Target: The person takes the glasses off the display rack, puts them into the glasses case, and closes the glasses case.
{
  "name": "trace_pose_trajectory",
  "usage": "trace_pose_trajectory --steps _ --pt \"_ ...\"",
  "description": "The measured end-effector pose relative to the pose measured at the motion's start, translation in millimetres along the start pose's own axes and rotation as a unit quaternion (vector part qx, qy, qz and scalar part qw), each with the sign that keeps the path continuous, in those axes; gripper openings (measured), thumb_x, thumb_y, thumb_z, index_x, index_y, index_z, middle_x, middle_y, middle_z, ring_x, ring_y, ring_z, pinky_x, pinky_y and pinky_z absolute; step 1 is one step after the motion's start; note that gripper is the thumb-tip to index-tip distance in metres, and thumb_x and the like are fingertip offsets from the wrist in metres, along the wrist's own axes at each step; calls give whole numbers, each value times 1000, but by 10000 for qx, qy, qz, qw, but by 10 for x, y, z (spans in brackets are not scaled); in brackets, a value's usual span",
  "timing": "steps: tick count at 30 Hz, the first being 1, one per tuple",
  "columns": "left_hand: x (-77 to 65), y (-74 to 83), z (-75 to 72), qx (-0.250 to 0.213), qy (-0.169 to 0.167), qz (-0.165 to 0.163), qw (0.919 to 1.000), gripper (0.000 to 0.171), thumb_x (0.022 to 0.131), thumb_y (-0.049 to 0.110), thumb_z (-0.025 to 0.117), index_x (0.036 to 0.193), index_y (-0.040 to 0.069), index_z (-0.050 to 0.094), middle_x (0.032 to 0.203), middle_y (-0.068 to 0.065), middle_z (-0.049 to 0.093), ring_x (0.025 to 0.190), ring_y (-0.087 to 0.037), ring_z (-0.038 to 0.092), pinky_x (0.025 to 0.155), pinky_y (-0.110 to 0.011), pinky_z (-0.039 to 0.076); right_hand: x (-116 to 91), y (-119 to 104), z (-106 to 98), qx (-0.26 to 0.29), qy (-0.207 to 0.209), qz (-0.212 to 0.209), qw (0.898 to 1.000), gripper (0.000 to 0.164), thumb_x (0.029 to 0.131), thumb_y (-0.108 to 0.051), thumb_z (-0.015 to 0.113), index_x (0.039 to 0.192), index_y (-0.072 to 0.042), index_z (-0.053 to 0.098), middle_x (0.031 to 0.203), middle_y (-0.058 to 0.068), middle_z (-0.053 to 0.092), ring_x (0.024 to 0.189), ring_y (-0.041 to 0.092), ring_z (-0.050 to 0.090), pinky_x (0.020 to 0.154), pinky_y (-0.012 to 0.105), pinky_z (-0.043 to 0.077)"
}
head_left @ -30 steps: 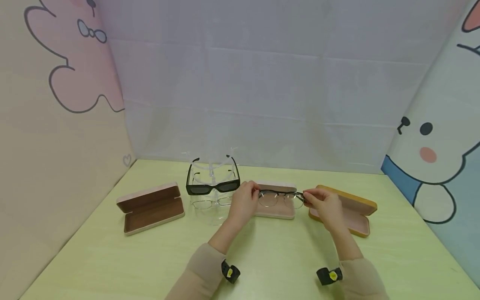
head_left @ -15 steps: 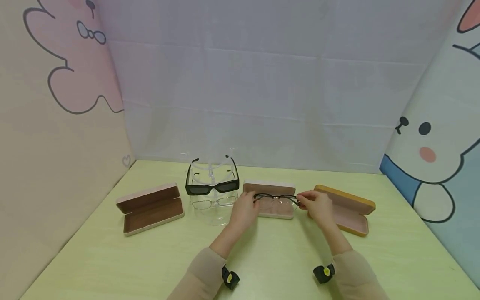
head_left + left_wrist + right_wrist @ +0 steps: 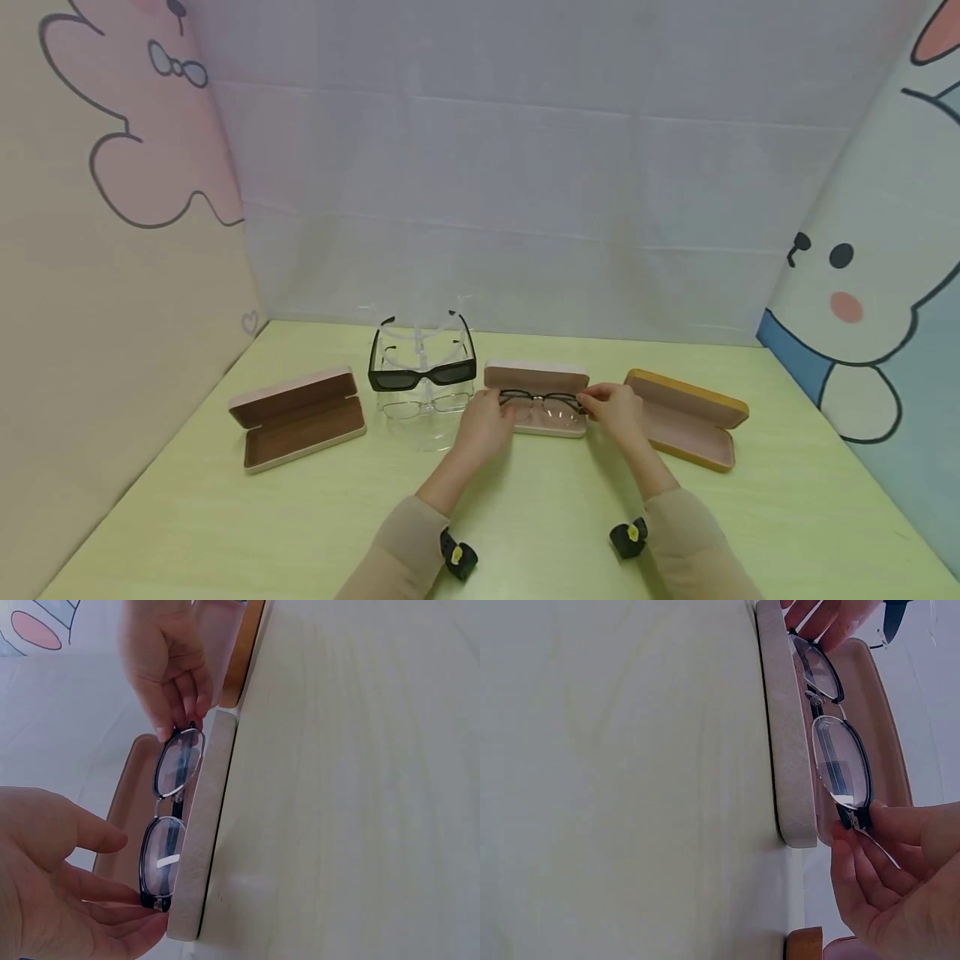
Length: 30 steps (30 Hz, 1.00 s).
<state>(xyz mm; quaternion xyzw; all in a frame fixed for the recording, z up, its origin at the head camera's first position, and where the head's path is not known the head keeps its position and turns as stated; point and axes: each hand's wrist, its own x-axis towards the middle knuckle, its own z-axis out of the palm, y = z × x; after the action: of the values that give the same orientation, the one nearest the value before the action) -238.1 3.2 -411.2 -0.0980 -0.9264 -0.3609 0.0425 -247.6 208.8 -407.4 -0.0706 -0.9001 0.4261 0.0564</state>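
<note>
Black-topped half-rim eyeglasses [image 3: 536, 400], temples folded behind the lenses, lie level within the opening of the middle glasses case [image 3: 551, 431], a pale one with a pinkish-brown lining. My right hand [image 3: 617, 410] pinches their right end at the hinge between thumb and fingers. At the other end, the fingers of my left hand [image 3: 483, 427] touch the hinge corner. In the left wrist view that hand's thumb [image 3: 105, 836] stands off the frame. The right wrist view shows the lenses [image 3: 841, 761] close over the case's front wall [image 3: 791, 750].
Left of the case, a clear display stand [image 3: 431, 442] bears black sunglasses [image 3: 423, 377] and thin-rimmed eyeglasses [image 3: 405, 409]. A pale case with brown lining [image 3: 303, 421] lies open at far left. At right is an open yellow case [image 3: 690, 396]. A fabric backdrop [image 3: 525, 208] rises behind.
Both hands have brought the eyeglasses down and slightly left into the middle case. My right hand has moved left, off the yellow case in view. My left thumb's side has lowered too.
</note>
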Motion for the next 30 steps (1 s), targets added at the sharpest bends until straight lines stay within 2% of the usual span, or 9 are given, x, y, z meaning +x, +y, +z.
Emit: trace_pose_trajectory --steps 4,7,12,17,23,30 --pt "15 -20 12 -79 -33 -89 9999 41 89 16 53 119 -11 51 112 -28 55 105 -39 53 87 -49 44 16 -4 17 -339 -22 -26 9994 21 84 -21 64 93 -2 69 78 8 69 63 12 62 56 23 45" --pt "30 -34 34 -15 -51 -63 10000 42 89 17 53 121 -10 50 112 -27 55 106 -40 53 87 -51 43 17 0 22 -498 -37 -14 9988 19 84 -21 64 91 -4 69 75 6 69 65 13 61 60 27 42" --pt "41 -39 52 59 -131 -160 9998 41 89 18 52 120 -10 51 114 -27 55 106 -40 52 87 -53 41 10 13 29 -561 -87 3 9984 18 85 -20 64 90 -4 69 79 7 69 69 15 61 63 30 43" --pt "52 -58 62 -57 -140 -208 9997 40 90 15 50 122 -10 49 117 -27 53 109 -40 50 91 -49 42 8 5 35 -587 -132 6 9982 18 85 -19 63 91 -4 70 84 9 69 72 17 61 64 31 45" --pt "58 -44 100 -15 -151 -60 9999 38 91 14 49 120 -9 51 116 -27 53 110 -41 49 92 -50 40 21 28 -4 -664 -159 86 9976 18 86 -19 62 93 -4 70 87 9 69 79 20 61 67 34 45" --pt "85 -23 145 -26 -307 92 9995 41 90 16 49 122 -10 50 121 -27 51 114 -41 46 95 -49 38 50 78 -80 -886 -121 21 9960 18 86 -18 61 92 -4 71 80 8 69 74 19 61 63 33 44"
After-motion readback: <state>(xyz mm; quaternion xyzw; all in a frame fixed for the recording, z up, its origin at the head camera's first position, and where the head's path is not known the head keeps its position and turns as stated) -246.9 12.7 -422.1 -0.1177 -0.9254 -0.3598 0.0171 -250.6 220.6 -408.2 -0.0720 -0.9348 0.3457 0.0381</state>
